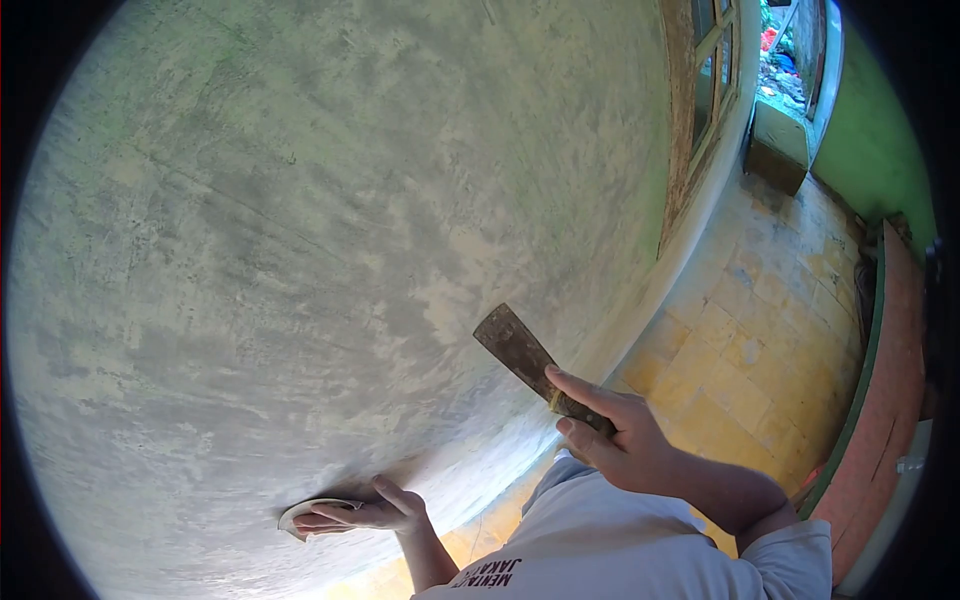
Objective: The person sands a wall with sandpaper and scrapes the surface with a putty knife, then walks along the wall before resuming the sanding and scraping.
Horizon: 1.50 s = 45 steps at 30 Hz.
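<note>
Close against the plastered wall (300, 200), left hand (372, 515) at seven o'clock held a round pad (298, 514) flat under its fingers, right hand (625, 440) at five o'clock clenched round a scraper (515, 345)

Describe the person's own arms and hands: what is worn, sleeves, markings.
The left hand and the right hand are bare, with no gloves, and no ring or watch shows. Both forearms are uncovered. A short, loose off-white sleeve covers the right upper arm. It belongs to an off-white T-shirt with dark printed lettering on the left side.
</note>
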Each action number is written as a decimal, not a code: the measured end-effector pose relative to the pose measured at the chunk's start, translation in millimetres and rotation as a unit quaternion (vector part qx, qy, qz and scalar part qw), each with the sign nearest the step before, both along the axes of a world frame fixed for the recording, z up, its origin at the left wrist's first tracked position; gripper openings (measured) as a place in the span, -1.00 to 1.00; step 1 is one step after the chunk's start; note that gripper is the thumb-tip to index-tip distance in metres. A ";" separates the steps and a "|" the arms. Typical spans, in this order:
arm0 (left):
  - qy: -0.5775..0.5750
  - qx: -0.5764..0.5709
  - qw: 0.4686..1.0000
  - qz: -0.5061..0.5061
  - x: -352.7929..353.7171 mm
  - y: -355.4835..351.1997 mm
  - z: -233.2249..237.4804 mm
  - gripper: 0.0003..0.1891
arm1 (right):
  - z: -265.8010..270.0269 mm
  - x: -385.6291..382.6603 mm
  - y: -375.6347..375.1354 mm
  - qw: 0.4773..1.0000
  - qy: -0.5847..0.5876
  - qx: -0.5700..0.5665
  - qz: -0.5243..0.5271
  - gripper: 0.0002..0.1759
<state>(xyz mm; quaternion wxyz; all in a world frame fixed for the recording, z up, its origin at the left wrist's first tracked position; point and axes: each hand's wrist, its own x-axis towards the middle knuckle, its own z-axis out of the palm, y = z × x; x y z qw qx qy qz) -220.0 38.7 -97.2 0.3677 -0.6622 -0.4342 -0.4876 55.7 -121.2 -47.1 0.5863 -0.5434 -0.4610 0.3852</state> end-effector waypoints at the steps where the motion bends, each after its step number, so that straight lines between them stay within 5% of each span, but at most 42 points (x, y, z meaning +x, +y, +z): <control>1: 0.001 0.000 1.000 0.001 -0.5 -0.8 0.2 -0.22 | -3.1 -1.3 -0.6 0.998 -0.037 0.051 -0.027 -0.44; 8: -0.006 -0.012 1.000 -0.008 -0.3 -0.5 -1.2 -0.21 | 3.5 2.7 0.7 0.999 0.015 -0.043 0.017 -0.44; 10: -0.009 -0.013 1.000 -0.006 -0.8 -1.2 -1.9 -0.21 | -3.9 -0.3 -0.3 0.998 -0.036 0.039 -0.028 -0.44; 32: 0.001 -0.007 1.000 0.000 -1.0 0.4 -0.5 -0.22 | 6.1 7.6 -10.2 0.998 -0.057 -0.017 -0.015 -0.42; 45: -0.012 -0.013 1.000 -0.009 3.2 -2.3 1.3 -0.22 | -1.4 6.9 0.8 0.994 -0.094 0.052 -0.024 -0.45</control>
